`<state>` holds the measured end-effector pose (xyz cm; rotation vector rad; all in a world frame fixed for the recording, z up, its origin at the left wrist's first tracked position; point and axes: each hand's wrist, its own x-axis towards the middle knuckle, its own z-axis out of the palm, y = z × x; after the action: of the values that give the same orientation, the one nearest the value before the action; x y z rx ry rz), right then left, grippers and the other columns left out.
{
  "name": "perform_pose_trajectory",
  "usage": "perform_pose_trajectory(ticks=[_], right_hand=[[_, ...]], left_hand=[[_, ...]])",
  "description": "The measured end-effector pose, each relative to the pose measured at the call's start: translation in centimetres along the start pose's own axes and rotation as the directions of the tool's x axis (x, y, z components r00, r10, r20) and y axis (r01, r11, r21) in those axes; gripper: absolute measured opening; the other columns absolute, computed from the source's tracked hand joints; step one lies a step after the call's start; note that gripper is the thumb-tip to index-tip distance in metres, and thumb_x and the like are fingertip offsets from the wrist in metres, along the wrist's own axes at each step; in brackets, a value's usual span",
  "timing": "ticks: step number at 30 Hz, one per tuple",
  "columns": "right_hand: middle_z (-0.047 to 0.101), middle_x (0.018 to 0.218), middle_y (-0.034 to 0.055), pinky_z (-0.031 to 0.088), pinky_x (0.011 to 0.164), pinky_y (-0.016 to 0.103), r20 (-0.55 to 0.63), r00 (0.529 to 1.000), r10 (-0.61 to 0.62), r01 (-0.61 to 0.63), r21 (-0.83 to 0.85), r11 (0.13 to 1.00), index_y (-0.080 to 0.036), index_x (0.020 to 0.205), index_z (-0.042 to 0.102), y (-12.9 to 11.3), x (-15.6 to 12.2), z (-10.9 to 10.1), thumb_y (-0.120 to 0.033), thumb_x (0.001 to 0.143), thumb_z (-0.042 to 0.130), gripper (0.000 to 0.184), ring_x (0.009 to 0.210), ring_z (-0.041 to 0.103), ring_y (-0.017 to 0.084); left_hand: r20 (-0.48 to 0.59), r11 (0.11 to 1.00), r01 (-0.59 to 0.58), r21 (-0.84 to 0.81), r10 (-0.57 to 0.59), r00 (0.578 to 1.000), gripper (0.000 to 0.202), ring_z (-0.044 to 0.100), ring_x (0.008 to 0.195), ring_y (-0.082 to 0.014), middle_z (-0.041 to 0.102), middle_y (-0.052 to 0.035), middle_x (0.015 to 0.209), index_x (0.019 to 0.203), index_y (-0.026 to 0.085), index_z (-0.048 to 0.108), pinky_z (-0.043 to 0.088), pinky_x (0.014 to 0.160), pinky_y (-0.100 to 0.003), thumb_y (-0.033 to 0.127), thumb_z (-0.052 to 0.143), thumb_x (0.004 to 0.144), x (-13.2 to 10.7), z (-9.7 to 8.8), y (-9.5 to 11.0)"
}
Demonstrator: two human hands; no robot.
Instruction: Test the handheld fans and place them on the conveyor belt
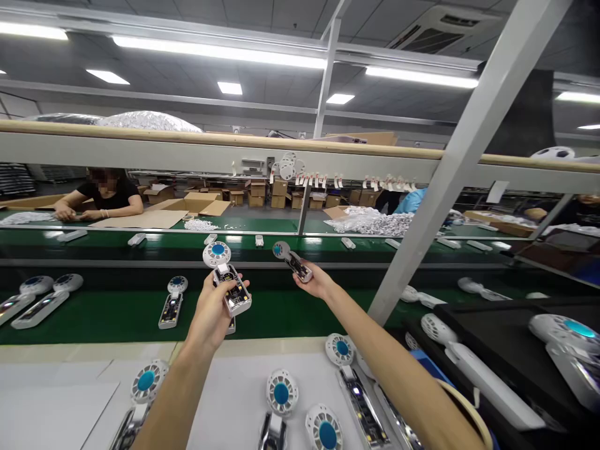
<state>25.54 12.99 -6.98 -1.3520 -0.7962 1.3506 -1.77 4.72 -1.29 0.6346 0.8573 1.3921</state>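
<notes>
My left hand [213, 306] is closed round the handle of a white handheld fan [233, 292], thumb across its open housing, where a circuit board shows. The round head with a blue centre points up and away. Part of another unit shows just beneath that hand. Further right, over the green conveyor belt [267, 312], my right hand [317, 281] grips the lower end of a second handheld fan [295, 262], its head tilted to the left. Below my arms, several similar fans with blue centres, such as this fan [281, 392], lie on the white work surface [225, 387].
Open-housing fans such as this one [171, 303] lie on the belt at left. A slanted grey post [450, 169] stands at right, beside a black tray [497, 325] with more fans. Across the line, a person [110, 194] sits near cardboard boxes [204, 205].
</notes>
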Motion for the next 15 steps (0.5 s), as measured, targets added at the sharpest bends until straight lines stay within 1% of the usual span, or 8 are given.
perform_pose_trajectory(ticks=[2,4,6,8,10,11,13,15], right_hand=[[0.066,0.107,0.0074,0.057,0.073,0.031,0.113,0.992,-0.055,0.034,0.177,0.984,-0.014,0.12,0.06,-0.6,-1.5,1.5,-0.045,0.103,0.05,0.037,0.085,0.065,0.016],[0.066,0.1,0.0076,0.055,0.065,0.026,0.21,0.972,-0.101,0.032,0.306,0.952,-0.014,0.117,0.06,-1.1,-3.3,2.6,-0.043,0.105,0.04,0.037,0.076,0.063,0.013],[0.066,0.091,0.0083,0.05,0.055,0.022,0.288,0.949,-0.128,0.005,0.392,0.92,-0.013,0.112,0.062,-1.2,-5.0,3.3,-0.039,0.104,0.034,0.039,0.064,0.058,0.012],[0.064,0.082,0.0082,0.044,0.046,0.02,0.336,0.931,-0.145,-0.021,0.444,0.896,-0.011,0.106,0.063,-1.0,-6.4,3.7,-0.043,0.102,0.034,0.043,0.054,0.049,0.01],[0.064,0.078,0.0074,0.041,0.043,0.019,0.353,0.92,-0.167,-0.024,0.477,0.878,-0.011,0.104,0.063,-0.8,-7.6,3.8,-0.046,0.099,0.039,0.043,0.05,0.046,0.009],[0.066,0.08,0.0077,0.042,0.044,0.019,0.352,0.918,-0.18,-0.016,0.488,0.873,-0.012,0.105,0.063,-0.7,-8.1,3.8,-0.044,0.097,0.044,0.038,0.05,0.047,0.009],[0.071,0.087,0.0091,0.047,0.048,0.019,0.333,0.92,-0.208,0.017,0.496,0.868,-0.013,0.107,0.064,-0.6,-9.2,3.7,-0.032,0.089,0.053,0.028,0.056,0.055,0.01],[0.074,0.095,0.0108,0.054,0.057,0.023,0.3,0.922,-0.243,0.07,0.488,0.87,-0.013,0.106,0.066,-0.6,-10.4,3.8,-0.024,0.081,0.057,0.028,0.065,0.065,0.014]], left_hand=[[0.003,1.0,-0.012,0.01,0.012,1.0,0.036,0.074,0.09,-0.0249,0.072,-0.012,0.109,0.114,0.018,0.06,0.064,0.065,-0.035,0.007,0.063,0.08,-0.4,0.1,0.2],[0.022,1.0,-0.018,0.015,0.018,1.0,0.039,0.074,0.092,-0.0257,0.073,-0.0118,0.111,0.115,0.018,0.061,0.064,0.065,-0.035,0.008,0.063,0.078,-0.7,0.1,0.3],[0.057,1.0,-0.019,0.024,0.017,0.998,0.042,0.074,0.096,-0.0273,0.072,-0.0116,0.113,0.116,0.019,0.061,0.065,0.066,-0.036,0.008,0.063,0.076,-1.0,0.1,0.4],[0.094,0.999,-0.019,0.04,0.015,0.995,0.043,0.073,0.099,-0.0283,0.072,-0.0116,0.115,0.117,0.019,0.062,0.065,0.067,-0.036,0.01,0.064,0.075,-1.2,0.1,0.4],[0.115,0.998,-0.017,0.055,0.01,0.993,0.045,0.073,0.099,-0.0287,0.071,-0.012,0.118,0.118,0.02,0.061,0.064,0.066,-0.036,0.011,0.065,0.074,-1.4,0.2,0.4],[0.121,0.998,-0.014,0.06,0.006,0.993,0.047,0.072,0.099,-0.0288,0.071,-0.0123,0.119,0.119,0.02,0.061,0.064,0.065,-0.035,0.012,0.066,0.073,-1.6,0.3,0.4],[0.136,0.998,-0.01,0.069,0.0,0.991,0.052,0.072,0.098,-0.0282,0.07,-0.0124,0.121,0.122,0.021,0.06,0.064,0.064,-0.034,0.013,0.068,0.071,-1.8,0.6,0.5],[0.17,0.996,-0.013,0.085,-0.002,0.985,0.055,0.073,0.092,-0.0263,0.069,-0.012,0.123,0.123,0.021,0.058,0.063,0.062,-0.033,0.015,0.071,0.07,-2.1,0.8,0.4]])
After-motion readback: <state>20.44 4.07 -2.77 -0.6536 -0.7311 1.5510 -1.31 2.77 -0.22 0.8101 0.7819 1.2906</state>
